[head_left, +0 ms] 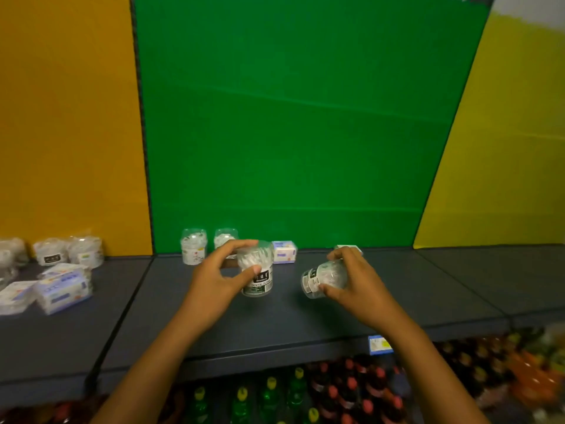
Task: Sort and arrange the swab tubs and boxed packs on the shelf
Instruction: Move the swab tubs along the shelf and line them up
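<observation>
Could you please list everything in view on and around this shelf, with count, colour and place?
upright tub: one, clear with dark label, centre of shelf, in the left grip.
tilted tub: one, clear with dark label, right of centre, in the right grip.
back tubs: two, clear and white, against the green panel.
small boxes: two, pale, at the back; one partly hidden behind the right hand.
wrapped packs: several, white and blue, left section.
round packs: several, clear, far left at back.
shelf: one, dark grey.
price tag: one, blue, shelf edge.
bottles: many, green and red capped, below.
left hand: one.
right hand: one.
</observation>
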